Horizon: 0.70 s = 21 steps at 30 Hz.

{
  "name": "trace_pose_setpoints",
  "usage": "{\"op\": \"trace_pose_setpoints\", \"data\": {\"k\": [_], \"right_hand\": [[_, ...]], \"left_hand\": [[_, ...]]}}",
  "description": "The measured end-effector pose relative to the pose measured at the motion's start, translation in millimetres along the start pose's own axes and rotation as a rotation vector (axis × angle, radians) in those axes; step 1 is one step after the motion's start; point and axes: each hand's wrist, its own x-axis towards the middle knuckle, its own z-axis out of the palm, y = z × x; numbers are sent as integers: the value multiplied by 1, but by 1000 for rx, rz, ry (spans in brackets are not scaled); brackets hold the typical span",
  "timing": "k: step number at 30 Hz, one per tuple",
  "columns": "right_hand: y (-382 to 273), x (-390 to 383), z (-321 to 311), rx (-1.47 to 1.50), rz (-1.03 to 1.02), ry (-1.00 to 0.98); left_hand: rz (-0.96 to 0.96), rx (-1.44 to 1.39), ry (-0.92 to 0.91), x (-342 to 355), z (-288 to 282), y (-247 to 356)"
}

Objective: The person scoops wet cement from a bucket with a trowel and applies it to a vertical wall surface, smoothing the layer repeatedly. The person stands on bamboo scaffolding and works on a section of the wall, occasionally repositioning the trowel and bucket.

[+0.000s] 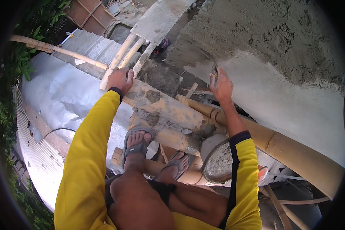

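My right hand (221,86) is closed round the handle of a trowel (215,72). Its blade shows only as a thin edge against the wall (272,92), where rough grey wet plaster (283,42) lies above a smoother pale area. Out to the left, my left hand (119,80) is curled over a bamboo pole (131,53) at the end of a mortar-stained plank (165,111); its fingertips are partly hidden. Beside my right forearm stands a bucket (207,147) holding grey mortar (219,163).
My sandalled feet (138,142) stand on the plank and bamboo. A thick bamboo pole (272,142) runs along the wall. Metal roofing sheets (61,92) lie to the left, and a board (163,19) rests on poles ahead. Lower ground shows through gaps.
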Motion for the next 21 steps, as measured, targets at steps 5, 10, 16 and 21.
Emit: {"op": "trace_pose_setpoints", "data": {"k": [5,10,16,21], "right_hand": [[-1,-8,-13,57,34,67],[-1,-15,-26,91,13,156],[1,-19,-44,108,5,202],[5,-20,-59,151,52,185]], "left_hand": [[-21,32,8,1,4,-2],[12,46,35,2,8,-5],[-33,31,13,1,8,-4],[-22,35,34,1,9,-5]]}}
